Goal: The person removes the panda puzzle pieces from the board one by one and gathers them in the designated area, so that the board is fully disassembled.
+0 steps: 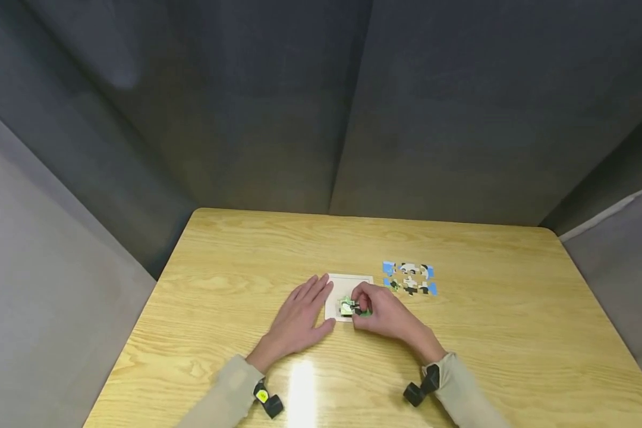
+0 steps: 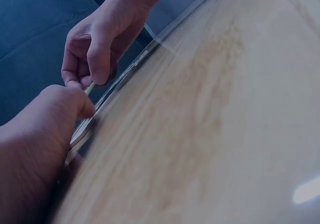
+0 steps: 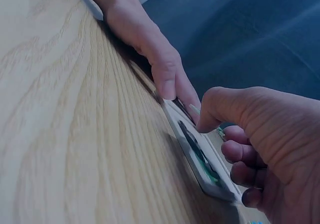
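Head view: the left hand (image 1: 299,318) lies flat on the wooden tabletop (image 1: 235,261), fingers straight and together, its thumb side touching the left edge of a white puzzle tray (image 1: 353,282). It holds nothing; it only presses down beside the tray. In the left wrist view the thumb of this hand rests against the tray's thin edge (image 2: 107,96).

Just to the right, the right hand (image 1: 382,312) sits over the lower half of the tray with its fingers curled. It pinches a small puzzle piece (image 1: 348,308), green, white and black, between thumb and fingertips, right at the tray's lower part. The right wrist view shows the thumb (image 3: 220,108) bent down onto the tray (image 3: 200,159), with the other fingers folded beneath the palm and dark and green printed pieces lying in the tray under them. Whether the pinched piece already lies flat in the tray cannot be told.

Further right, near the tray but apart from it, a cluster of loose puzzle pieces (image 1: 409,278) rests on the tabletop, blue at the corners, white and black in the middle.

Dark grey fabric walls (image 1: 321,101) stand behind the tabletop.
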Demonstrator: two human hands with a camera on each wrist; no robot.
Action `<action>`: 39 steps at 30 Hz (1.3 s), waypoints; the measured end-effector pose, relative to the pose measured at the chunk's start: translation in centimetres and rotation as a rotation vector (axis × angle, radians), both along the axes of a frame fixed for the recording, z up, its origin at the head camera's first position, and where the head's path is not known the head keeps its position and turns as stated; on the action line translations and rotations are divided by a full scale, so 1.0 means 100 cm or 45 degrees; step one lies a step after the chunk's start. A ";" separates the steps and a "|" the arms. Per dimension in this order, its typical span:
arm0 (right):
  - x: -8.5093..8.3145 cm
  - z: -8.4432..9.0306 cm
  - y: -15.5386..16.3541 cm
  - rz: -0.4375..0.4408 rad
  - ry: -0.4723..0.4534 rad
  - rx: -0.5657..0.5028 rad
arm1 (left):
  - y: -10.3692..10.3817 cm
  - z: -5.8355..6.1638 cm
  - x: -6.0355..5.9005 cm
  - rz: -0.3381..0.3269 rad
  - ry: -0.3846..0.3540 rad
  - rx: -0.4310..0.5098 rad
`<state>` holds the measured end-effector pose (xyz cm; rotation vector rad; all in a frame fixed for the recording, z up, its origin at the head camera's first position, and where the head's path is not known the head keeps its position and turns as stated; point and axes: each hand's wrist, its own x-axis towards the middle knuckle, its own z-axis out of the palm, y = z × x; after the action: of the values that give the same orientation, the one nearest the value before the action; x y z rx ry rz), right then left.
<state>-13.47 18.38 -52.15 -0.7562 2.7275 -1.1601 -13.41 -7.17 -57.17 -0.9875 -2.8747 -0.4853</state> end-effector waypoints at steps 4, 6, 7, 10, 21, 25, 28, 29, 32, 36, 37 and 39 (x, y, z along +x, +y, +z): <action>0.000 -0.002 0.011 -0.030 -0.012 -0.032 | 0.002 0.001 0.000 -0.005 -0.008 0.027; 0.000 -0.004 0.017 -0.042 -0.002 -0.039 | 0.003 0.002 0.000 -0.012 0.002 0.040; 0.001 -0.005 0.020 -0.051 0.002 -0.041 | 0.004 0.002 0.000 -0.015 0.009 0.040; 0.001 -0.007 0.029 -0.075 0.010 -0.049 | 0.005 0.003 0.000 -0.027 0.030 0.041; 0.002 -0.011 0.058 -0.143 -0.026 -0.063 | 0.005 0.001 -0.003 -0.024 0.056 0.022; 0.002 -0.015 0.068 -0.167 -0.021 -0.050 | 0.005 0.001 -0.002 -0.021 0.038 0.000; 0.003 -0.017 0.074 -0.177 -0.020 -0.049 | 0.005 0.002 -0.002 -0.018 0.020 -0.006; 0.003 -0.017 0.075 -0.182 -0.019 -0.048 | 0.005 0.002 -0.002 -0.017 0.013 -0.008; 0.003 -0.018 0.079 -0.196 -0.021 -0.043 | 0.005 0.002 -0.002 -0.016 0.004 -0.005; 0.004 -0.017 0.081 -0.201 -0.032 -0.022 | 0.004 0.003 -0.001 -0.013 -0.003 -0.006; 0.004 -0.017 0.082 -0.201 -0.030 -0.015 | 0.004 0.003 -0.001 -0.012 -0.004 -0.007; 0.004 -0.016 0.083 -0.195 -0.021 -0.002 | 0.004 0.003 -0.001 -0.012 0.000 -0.003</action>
<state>-13.11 26.67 -53.70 -0.5428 2.8134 -1.1909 -13.46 -6.79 -56.83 -1.0013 -2.8729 -0.4832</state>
